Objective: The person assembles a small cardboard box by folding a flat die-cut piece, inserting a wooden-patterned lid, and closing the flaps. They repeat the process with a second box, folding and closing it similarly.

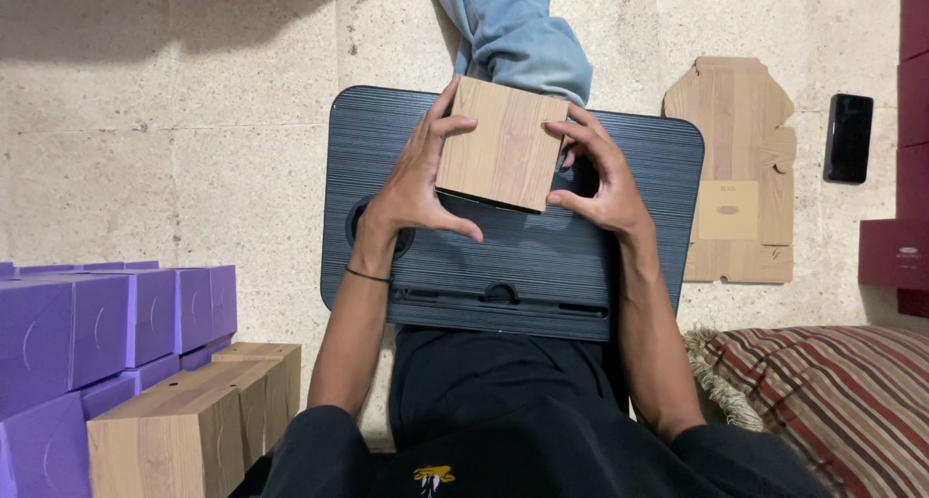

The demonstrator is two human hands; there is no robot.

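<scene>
A wood-grain cardboard box [503, 145] is held tilted above a black ribbed lap tray [527, 256]. My left hand [416, 174] grips the box's left side, thumb under its lower edge. Gripping the right side is my right hand [595, 174], its fingers curled at the box's right edge. The tray rests across my lap over black clothing.
Purple boxes [97, 329] and finished wood-grain boxes [194, 425] are stacked at lower left. A flat unfolded wood-grain box blank [740, 169] lies on the floor to the right, with a black phone [849, 138] beyond. Maroon boxes [905, 246] and a striped cushion [832, 392] sit at right.
</scene>
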